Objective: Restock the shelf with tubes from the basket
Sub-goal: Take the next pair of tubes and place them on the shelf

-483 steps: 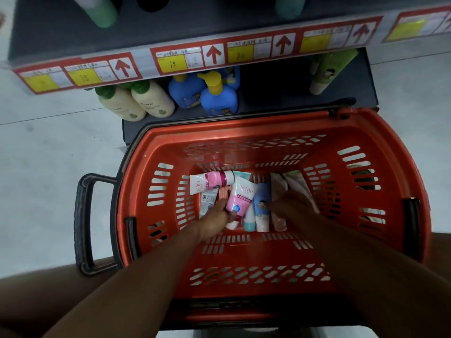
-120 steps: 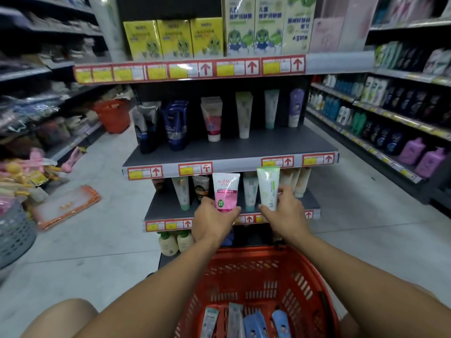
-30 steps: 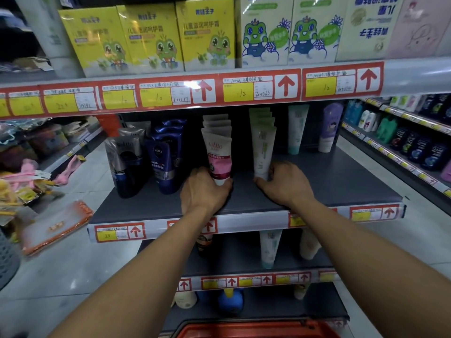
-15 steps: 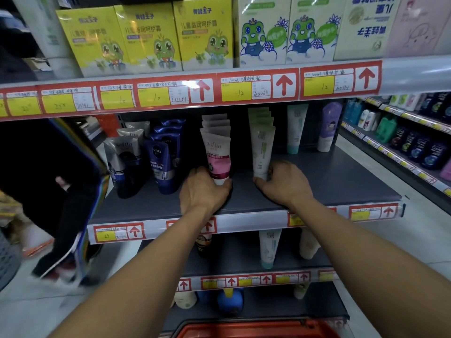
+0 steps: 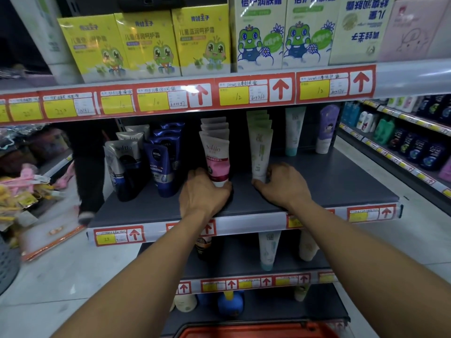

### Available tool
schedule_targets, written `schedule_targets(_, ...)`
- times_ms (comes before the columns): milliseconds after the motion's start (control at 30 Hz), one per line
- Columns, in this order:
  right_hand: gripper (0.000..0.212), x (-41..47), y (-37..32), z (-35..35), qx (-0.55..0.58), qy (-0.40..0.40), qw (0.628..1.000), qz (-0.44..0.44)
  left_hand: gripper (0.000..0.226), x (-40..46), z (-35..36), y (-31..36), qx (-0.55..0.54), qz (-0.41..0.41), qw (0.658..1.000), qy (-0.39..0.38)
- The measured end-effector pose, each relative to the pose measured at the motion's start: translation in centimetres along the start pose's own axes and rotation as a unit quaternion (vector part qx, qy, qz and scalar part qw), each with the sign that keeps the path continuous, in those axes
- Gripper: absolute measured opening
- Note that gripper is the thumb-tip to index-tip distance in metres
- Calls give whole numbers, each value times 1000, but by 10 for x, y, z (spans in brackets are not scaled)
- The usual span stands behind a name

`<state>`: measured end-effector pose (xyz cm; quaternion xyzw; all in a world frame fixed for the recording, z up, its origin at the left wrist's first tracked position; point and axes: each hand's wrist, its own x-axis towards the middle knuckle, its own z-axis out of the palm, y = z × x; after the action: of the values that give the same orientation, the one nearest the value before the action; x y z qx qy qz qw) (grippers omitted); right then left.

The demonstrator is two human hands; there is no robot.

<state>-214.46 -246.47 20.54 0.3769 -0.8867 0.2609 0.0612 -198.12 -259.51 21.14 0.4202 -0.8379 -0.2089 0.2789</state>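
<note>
Both tubes stand upright, caps down, mid-shelf (image 5: 341,181): the left hand (image 5: 203,192) grips the pink tube (image 5: 216,158) at its base, the right hand (image 5: 284,184) the green tube (image 5: 260,154).

"Softto" marks the pink tube (image 5: 216,157), "NIVEA" the blue tube (image 5: 159,164); shelf price tags (image 5: 240,96) read 10 and 12.

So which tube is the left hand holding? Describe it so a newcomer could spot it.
Find the grey middle shelf under the yellow frog boxes. The left hand grips the cap end of the front tube in the centre row. It alone has a pink lower half; its neighbours are dark blue or pale green.
</note>
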Motion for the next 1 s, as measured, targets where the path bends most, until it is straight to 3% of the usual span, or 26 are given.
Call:
schedule_targets(200,60,-6,-5,-1,-21,31,999,23,66,-3,-3,2,-54,-25,998,32)
schedule_targets(333,50,-16,-8,-6,-3,62,998,32,67,-7,-5,2,-81,-22,995,50)
schedule_targets(467,37,-25,-8,-9,1,90,995,41,48,-12,-11,-1,-133,-3,987,85)
schedule_targets(700,27,-44,4,-7,-28,93,995,-9,15,-35,-15,1,-108,35,994,6)
schedule_targets(833,25,-61,11,-7,-61,79,993,-57,11,-58,-17,2,-91,64,994,-8)
schedule_targets(1000,22,-94,8,-16,-6,107,992,-68,24,-86,-26,-1,-29,139,990,-15)
